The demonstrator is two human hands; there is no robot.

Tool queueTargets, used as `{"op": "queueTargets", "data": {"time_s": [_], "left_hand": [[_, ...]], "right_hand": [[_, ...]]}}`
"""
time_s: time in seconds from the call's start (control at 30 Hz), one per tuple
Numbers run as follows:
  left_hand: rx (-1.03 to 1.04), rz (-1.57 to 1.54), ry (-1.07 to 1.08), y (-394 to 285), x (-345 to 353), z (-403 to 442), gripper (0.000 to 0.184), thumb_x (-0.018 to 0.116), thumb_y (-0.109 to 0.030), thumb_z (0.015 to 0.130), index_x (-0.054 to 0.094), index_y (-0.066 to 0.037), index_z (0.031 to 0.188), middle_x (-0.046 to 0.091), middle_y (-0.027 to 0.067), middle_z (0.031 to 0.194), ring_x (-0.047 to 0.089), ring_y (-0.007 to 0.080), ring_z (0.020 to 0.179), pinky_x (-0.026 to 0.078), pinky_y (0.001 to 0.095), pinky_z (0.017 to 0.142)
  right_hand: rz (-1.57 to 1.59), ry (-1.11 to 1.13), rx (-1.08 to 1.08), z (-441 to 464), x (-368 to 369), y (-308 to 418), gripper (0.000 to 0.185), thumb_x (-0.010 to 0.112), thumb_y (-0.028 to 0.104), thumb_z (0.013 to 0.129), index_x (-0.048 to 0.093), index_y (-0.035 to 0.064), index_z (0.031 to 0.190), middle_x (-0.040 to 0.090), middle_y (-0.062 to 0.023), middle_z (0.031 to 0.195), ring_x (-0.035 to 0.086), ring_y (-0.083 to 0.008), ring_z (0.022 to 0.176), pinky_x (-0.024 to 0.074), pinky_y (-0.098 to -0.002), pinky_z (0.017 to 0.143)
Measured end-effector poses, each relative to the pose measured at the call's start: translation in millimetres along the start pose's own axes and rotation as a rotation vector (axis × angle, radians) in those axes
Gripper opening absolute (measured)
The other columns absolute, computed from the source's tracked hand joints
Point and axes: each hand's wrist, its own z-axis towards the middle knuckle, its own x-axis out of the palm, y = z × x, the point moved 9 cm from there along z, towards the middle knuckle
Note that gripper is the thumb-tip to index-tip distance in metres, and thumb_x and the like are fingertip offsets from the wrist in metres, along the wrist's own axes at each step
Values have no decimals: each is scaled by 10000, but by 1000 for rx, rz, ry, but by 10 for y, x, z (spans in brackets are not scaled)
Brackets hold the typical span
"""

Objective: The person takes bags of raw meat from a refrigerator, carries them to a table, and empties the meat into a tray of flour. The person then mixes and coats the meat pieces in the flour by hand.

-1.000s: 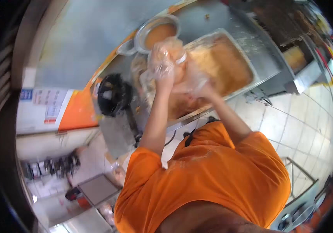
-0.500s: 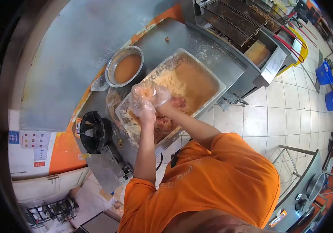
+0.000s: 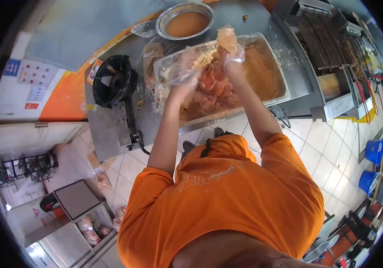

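Nearest the body, the risk is spillage: the tray's near rim (image 3: 220,118) lies close to the counter's (image 3: 227,9) front edge, so a brisk lift or shake there could drop loose coating over it onto the floor. Further in, the raw meat pieces (image 3: 214,85) lie heaped in the near-middle part of the tray, overlapping — they look wet and limp, and any that cling together could keep coating from reaching the faces between them. The clear plastic gloves (image 3: 238,53) look thin and baggy, and folds of film might snag on the meat or rob the fingers of grip. Beyond the far rim, the bowl of orange-brown liquid (image 3: 185,23) sits near enough that a wide swing could knock it. As for pose, both bare forearms reach forward over the near rim, elbows bent and well apart. The left hand (image 3: 185,73) is over the tray's left part, too smeared by motion to tell whether its fingers are spread or gripping. The right hand (image 3: 233,58) is just beyond the meat, beside a flat orange-tan patch (image 3: 227,38) — coated film or a held piece, I cannot tell, nor whether the fingers are closed.
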Motion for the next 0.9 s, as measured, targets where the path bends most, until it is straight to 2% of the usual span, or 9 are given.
{"op": "queueTargets", "data": {"time_s": [0.07,0.2,0.23,0.37,0.43,0.67,0.73,0.87,0.9], "left_hand": [[-148,603,191,278,155,-116,680,715,-187,818,395,-65,1406,549,169,1304,557,201,1155,437,346,987],[-57,708,244,74,517,-142,942,822,-366,694,345,-7,1423,502,234,1351,562,302,1154,439,390,979],[240,654,45,-63,458,-133,926,810,-389,688,367,22,1389,537,212,1293,558,348,1137,439,411,972],[271,534,10,135,396,-31,822,780,-381,690,458,-24,1357,550,240,1241,563,385,1112,465,428,934],[489,766,-10,-104,460,-96,687,756,-363,731,518,-57,1298,582,207,1209,581,385,1061,476,414,917],[404,369,-118,109,296,238,333,637,-314,867,623,-94,1117,655,169,1022,609,359,924,483,396,802],[416,596,-98,184,347,340,298,602,-315,902,629,-81,1084,657,181,971,614,362,889,478,408,759],[633,855,-80,-206,458,255,335,649,-352,874,626,-94,1087,669,176,902,634,379,827,501,422,737],[255,678,60,-259,362,177,528,703,-274,810,511,-80,1262,646,177,1075,616,356,1010,510,413,834]], "right_hand": [[123,66,104,20,103,-101,154,526,-54,863,617,11,969,599,-9,841,551,-100,699,434,-226,579],[137,196,154,11,413,-61,108,520,-21,898,606,32,936,582,-8,820,538,-101,688,422,-234,570],[102,221,189,-15,462,-68,106,514,-14,907,602,42,930,574,-5,809,523,-102,672,411,-242,560],[-43,388,406,-14,542,-335,64,557,34,913,596,61,954,565,9,797,513,-96,677,410,-253,563],[-375,630,-83,-88,754,16,68,572,64,915,587,70,981,575,8,837,532,-112,733,435,-270,601],[-182,603,248,-114,779,1,161,550,39,899,579,55,1057,591,-19,952,547,-144,864,477,-293,737],[-423,551,156,-96,933,372,203,531,12,887,573,48,1082,591,-26,967,544,-135,860,479,-279,754],[-85,603,186,78,874,367,224,511,-21,863,560,17,1078,589,-54,947,566,-158,855,489,-294,751],[140,844,184,64,906,436,210,524,15,875,553,3,1082,606,-81,982,582,-171,886,496,-302,767]]}}
